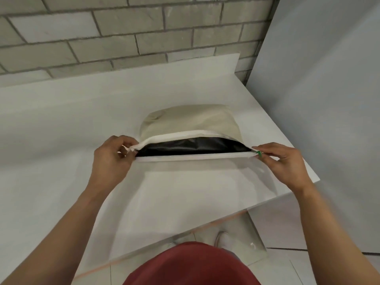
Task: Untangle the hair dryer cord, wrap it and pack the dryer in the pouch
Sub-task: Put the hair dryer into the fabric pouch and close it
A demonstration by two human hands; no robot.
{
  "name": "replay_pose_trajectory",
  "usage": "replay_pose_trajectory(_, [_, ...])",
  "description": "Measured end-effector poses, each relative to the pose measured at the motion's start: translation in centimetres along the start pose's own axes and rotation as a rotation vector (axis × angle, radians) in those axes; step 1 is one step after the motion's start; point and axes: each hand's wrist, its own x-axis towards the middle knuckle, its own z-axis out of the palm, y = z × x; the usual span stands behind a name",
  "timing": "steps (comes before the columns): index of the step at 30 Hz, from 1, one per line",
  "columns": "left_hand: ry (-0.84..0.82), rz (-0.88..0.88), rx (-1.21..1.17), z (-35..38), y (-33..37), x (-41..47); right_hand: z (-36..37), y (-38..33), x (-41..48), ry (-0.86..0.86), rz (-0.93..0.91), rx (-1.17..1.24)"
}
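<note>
Pouch (191, 120) lies mid-bench (61, 120), mouth facing near, running left-right. Left hand (112, 155) pinches left corner; right hand (281, 159) fingers pinch green zip pull (259, 153) at right end. Dark inside.

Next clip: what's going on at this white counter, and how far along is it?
A person stands at a white counter holding a beige pouch by the two ends of its mouth. The left hand pinches the left corner; the right hand pinches the right corner at a small green tab. The mouth gapes open, with something black and glossy visible inside, possibly the dryer or a dark lining. No cord is in view. The pouch is not yet closed.
</note>
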Motion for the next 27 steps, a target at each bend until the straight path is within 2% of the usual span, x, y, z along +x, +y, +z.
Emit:
replay_pose_trajectory(2, [0.065,-0.132,-0.110,-0.2,-0.5,0.3,0.1,0.1,0.0,0.019,0.020,0.017])
replay_pose_trajectory(5, [0.076,-0.414,-0.604,-0.4,-0.5,0.6,0.3,0.2,0.0,0.037,0.004,0.067])
replay_pose_trajectory(6, [0.067,-0.474,-0.702,-0.4,-0.5,0.6,0.4,0.2,0.0,0.031,0.002,0.077])
replay_pose_trajectory(8, [0.043,-0.529,-0.744,-0.5,-0.7,0.5,0.5,0.1,0.0,0.023,0.013,0.090])
replay_pose_trajectory(9, [-0.003,-0.524,-0.667,-0.8,-1.0,0.6,0.5,0.1,0.0,0.025,0.012,0.089])
replay_pose_trajectory(12, [-0.316,-0.466,-0.243,-2.2,-1.0,0.3,0.5,-0.6,0.1,0.038,0.010,0.082])
replay_pose_trajectory(13, [-0.363,-0.422,-0.110,-2.4,-0.4,0.1,0.5,-0.8,0.1,0.043,0.020,0.091])
replay_pose_trajectory(16, [-0.210,-0.097,0.108,-1.3,3.8,-1.0,0.5,-1.3,0.1,0.038,0.019,0.090])
replay_pose_trajectory(18, [-0.210,0.184,0.084,0.8,7.2,-1.9,0.6,-1.3,0.1,0.027,0.030,0.083])
replay_pose_trajectory(19, [-0.269,0.304,0.046,2.1,9.0,-2.5,0.6,-1.3,0.1,0.021,0.030,0.065])
replay_pose_trajectory(21, [-0.420,0.424,-0.023,5.3,12.2,-3.7,0.5,-1.2,0.0,0.002,0.006,0.008])
replay_pose_trajectory(23, [-0.500,0.432,-0.059,8.8,14.9,-4.5,0.2,-1.2,0.0,-0.020,-0.026,-0.037])
replay_pose_trajectory(27, [-0.517,0.274,-0.154,14.2,17.5,-4.3,-0.5,-1.3,-0.2,-0.061,-0.121,-0.121])
